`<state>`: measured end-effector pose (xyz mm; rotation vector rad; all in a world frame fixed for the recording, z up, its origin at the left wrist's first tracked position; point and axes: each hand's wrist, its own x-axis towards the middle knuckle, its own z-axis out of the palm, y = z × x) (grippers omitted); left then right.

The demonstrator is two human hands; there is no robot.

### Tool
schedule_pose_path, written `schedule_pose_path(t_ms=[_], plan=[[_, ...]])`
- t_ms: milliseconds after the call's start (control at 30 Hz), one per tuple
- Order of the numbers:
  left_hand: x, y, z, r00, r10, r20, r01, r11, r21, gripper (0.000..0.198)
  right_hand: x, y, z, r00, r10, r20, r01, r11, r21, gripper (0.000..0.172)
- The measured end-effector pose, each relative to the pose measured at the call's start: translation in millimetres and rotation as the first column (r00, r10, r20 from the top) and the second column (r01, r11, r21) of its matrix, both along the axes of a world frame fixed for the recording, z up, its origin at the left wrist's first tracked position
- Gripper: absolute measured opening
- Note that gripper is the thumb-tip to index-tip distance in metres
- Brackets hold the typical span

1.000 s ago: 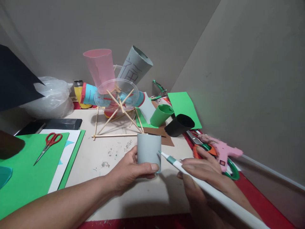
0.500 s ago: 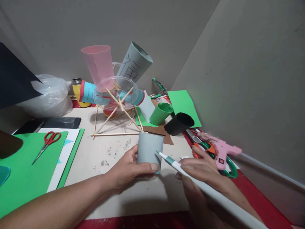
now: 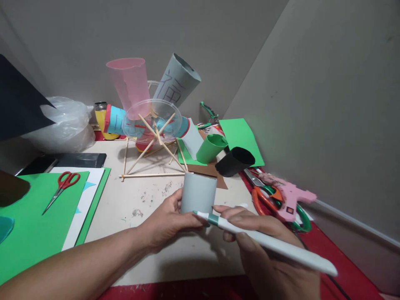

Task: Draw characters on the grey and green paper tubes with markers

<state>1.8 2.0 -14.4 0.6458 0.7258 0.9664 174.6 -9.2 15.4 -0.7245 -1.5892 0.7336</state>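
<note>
A hand can pass over the front part of the beige board (image 3: pixel 187 266), below the left hand (image 3: pixel 167 218). Another free strip lies between the green sheet (image 3: pixel 34 233) and the left hand. Behind the grey cylinder (image 3: pixel 200 191), the wooden stick stand (image 3: pixel 156 176) closes the straight way. Farther right, the tilted green cylinder (image 3: pixel 211 150) and black cylinder (image 3: pixel 234 162) narrow the passage. The orange-handled scissors (image 3: pixel 258 203) and pink glue gun (image 3: pixel 292 198) crowd the side near the right hand (image 3: pixel 271 262), whose marker (image 3: pixel 287 246) crosses before the left thumb.
</note>
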Motion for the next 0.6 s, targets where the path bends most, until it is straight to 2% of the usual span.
schedule_pose_path(t_ms=[167, 467, 600], plan=[[-0.3, -1.2, 2.8, 1.0, -0.016, -0.021, 0.016, 1.0, 0.008, 0.066, 1.9, -1.0, -3.6, 1.0, -0.01, 0.003, 0.01, 0.999, -0.042, 0.005], [0.5, 0.0, 0.9, 0.998, 0.001, -0.07, 0.0, 1.0, 0.002, 0.076, -0.5, 0.4, 3.3, 0.997, 0.027, 0.065, -0.029, 0.999, 0.024, 0.009], [-0.8, -0.1, 2.3, 0.999, -0.003, -0.042, 0.002, 1.0, -0.024, 0.074, 3.7, 1.3, 2.5, 0.996, -0.061, 0.072, 0.053, 0.994, 0.1, 0.004]])
